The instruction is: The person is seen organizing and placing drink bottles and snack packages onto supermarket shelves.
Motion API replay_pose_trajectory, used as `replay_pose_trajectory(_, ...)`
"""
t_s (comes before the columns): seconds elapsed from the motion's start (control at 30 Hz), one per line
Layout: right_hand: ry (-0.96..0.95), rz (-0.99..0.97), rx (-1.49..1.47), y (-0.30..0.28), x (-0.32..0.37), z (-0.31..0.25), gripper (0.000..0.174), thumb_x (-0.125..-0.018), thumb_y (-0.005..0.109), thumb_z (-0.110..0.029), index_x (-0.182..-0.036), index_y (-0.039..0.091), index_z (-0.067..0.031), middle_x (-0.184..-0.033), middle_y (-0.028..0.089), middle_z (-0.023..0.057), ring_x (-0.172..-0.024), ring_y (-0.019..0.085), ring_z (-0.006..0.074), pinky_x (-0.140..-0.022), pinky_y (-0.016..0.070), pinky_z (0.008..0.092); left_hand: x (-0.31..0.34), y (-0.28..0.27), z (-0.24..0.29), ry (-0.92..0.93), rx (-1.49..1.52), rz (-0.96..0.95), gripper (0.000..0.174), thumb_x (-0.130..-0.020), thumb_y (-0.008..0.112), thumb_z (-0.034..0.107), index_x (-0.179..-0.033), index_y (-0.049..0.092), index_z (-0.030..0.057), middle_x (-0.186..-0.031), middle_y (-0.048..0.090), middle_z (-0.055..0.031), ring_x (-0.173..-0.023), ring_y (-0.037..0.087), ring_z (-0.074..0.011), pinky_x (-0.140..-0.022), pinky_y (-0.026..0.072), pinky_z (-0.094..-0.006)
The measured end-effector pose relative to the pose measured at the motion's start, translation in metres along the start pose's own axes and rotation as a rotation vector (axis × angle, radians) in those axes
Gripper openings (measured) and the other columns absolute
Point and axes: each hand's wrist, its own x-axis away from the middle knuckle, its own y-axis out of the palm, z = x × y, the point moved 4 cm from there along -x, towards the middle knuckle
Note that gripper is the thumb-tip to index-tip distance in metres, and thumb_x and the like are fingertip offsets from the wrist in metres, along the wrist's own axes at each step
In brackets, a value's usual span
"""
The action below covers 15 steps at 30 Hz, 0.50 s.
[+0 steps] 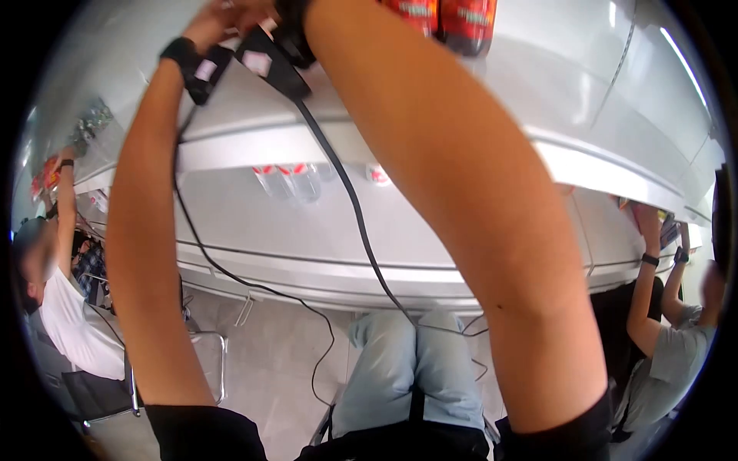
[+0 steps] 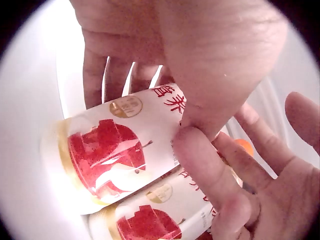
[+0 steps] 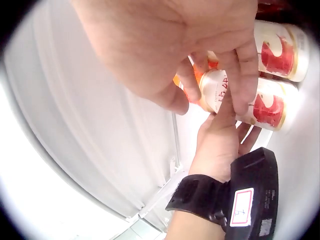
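Observation:
Two white cans with red apple pictures lie side by side in the left wrist view, an upper can [image 2: 160,125] and a lower can [image 2: 150,220]. My left hand [image 2: 200,55] grips the upper one, fingers behind it and thumb in front. My right hand [image 2: 280,200] reaches in from the lower right, one fingertip touching that can near its end. In the right wrist view, my right hand [image 3: 170,55] has its fingers loosely bent over the can held by my left hand [image 3: 215,145]. Something orange and white [image 3: 212,87] shows between the hands, partly hidden.
Red-labelled bottles [image 1: 469,23] stand on the upper white shelf [image 1: 569,84], right of my hands. Clear bottles [image 1: 296,183] with red marks are on the shelf below. Black cables [image 1: 350,192] hang from both wrists. Other people are at the left [image 1: 84,307] and right [image 1: 669,369].

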Motion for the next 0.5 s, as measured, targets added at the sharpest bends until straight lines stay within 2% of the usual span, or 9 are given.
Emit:
replay_pose_trajectory(0.07,-0.071,-0.058,-0.078,-0.007,0.008,0.006,0.035,-0.089,0.061,-0.018,-0.120,0.059,-0.0014,-0.106,0.065,0.0141,-0.090,0.066,0.0230,-0.079,0.0543,0.0357,-0.003,-0.011,0.003,-0.102,0.141,0.059,0.036,-0.091,0.065,0.019,-0.124,0.056,0.0084,-0.110,0.067,-0.0038,-0.096,0.065,-0.0157,-0.078,0.0541,-0.0343)
replay_pose_trajectory(0.1,-0.114,-0.093,-0.119,-0.010,0.007,0.009,0.035,-0.089,0.061,-0.018,-0.120,0.059,-0.0015,-0.105,0.066,0.0136,-0.090,0.066,0.0226,-0.078,0.0543,0.0354,0.010,-0.008,0.025,-0.072,0.206,0.136,0.039,-0.089,0.067,0.015,-0.125,0.054,0.0055,-0.106,0.067,-0.0061,-0.086,0.065,-0.0145,-0.070,0.0542,-0.0309)
replay_pose_trajectory(0.13,-0.136,-0.125,-0.162,-0.006,-0.017,0.036,0.035,-0.089,0.061,-0.018,-0.120,0.059,-0.0016,-0.105,0.066,0.0131,-0.089,0.066,0.0221,-0.078,0.0544,0.0350,-0.017,0.007,-0.023,-0.039,0.142,0.110,0.040,-0.087,0.071,0.016,-0.121,0.057,0.0028,-0.100,0.068,-0.0079,-0.080,0.065,-0.0146,-0.067,0.0536,-0.0288)
replay_pose_trajectory(0.2,-0.248,-0.213,-0.224,-0.006,-0.029,0.054,0.035,-0.089,0.062,-0.019,-0.120,0.060,-0.0018,-0.104,0.067,0.0121,-0.087,0.067,0.0211,-0.077,0.0545,0.0344,0.009,-0.001,0.004,-0.125,0.207,0.097,0.035,-0.082,0.078,0.021,-0.109,0.065,0.0019,-0.095,0.070,-0.0078,-0.087,0.067,-0.0146,-0.071,0.0543,-0.0308)
replay_pose_trajectory(0.23,-0.298,-0.253,-0.241,-0.009,-0.027,0.057,0.035,-0.090,0.062,-0.020,-0.120,0.060,-0.0019,-0.103,0.067,0.0116,-0.086,0.067,0.0207,-0.077,0.0545,0.0340,0.009,-0.010,-0.006,-0.029,0.295,0.113,0.043,-0.082,0.079,0.024,-0.113,0.062,0.0003,-0.098,0.069,-0.0085,-0.088,0.067,-0.0155,-0.074,0.0550,-0.0313)
replay_pose_trajectory(0.27,-0.071,-0.223,-0.356,-0.018,0.010,0.042,0.036,-0.088,0.064,-0.021,-0.119,0.062,-0.0047,-0.101,0.068,0.0125,-0.087,0.068,0.0243,-0.081,0.0555,0.0381,0.031,-0.020,0.011,-0.152,0.287,0.121,0.046,-0.089,0.072,0.026,-0.125,0.053,0.0036,-0.111,0.066,-0.0072,-0.098,0.067,-0.0158,-0.081,0.0569,-0.0346)
replay_pose_trajectory(0.4,0.003,-0.432,-0.259,-0.043,0.062,0.000,0.045,-0.090,0.065,-0.026,-0.131,0.053,-0.0096,-0.101,0.061,0.0005,-0.084,0.059,0.0093,-0.066,0.0442,0.0251,0.113,-0.045,0.089,-0.118,0.405,0.131,0.051,-0.091,0.071,0.032,-0.128,0.051,0.0031,-0.116,0.065,-0.0095,-0.104,0.066,-0.0176,-0.087,0.0551,-0.0352)
replay_pose_trajectory(0.43,0.004,-0.509,-0.261,-0.047,0.079,-0.009,0.045,-0.091,0.067,-0.029,-0.131,0.054,-0.0121,-0.098,0.059,-0.0027,-0.079,0.055,0.0068,-0.063,0.0379,0.0217,0.132,-0.046,0.100,-0.084,0.424,0.129,0.051,-0.091,0.070,0.032,-0.129,0.051,0.0030,-0.116,0.065,-0.0093,-0.104,0.066,-0.0172,-0.088,0.0542,-0.0347)
replay_pose_trajectory(0.5,-0.104,-0.560,-0.190,-0.057,0.125,-0.031,0.051,-0.089,0.069,-0.029,-0.134,0.053,-0.0125,-0.105,0.060,-0.0005,-0.089,0.056,0.0080,-0.066,0.0406,0.0225,0.175,-0.046,0.123,-0.021,0.468,0.121,0.051,-0.093,0.068,0.030,-0.132,0.050,0.0026,-0.116,0.065,-0.0084,-0.103,0.065,-0.0160,-0.090,0.0520,-0.0339)
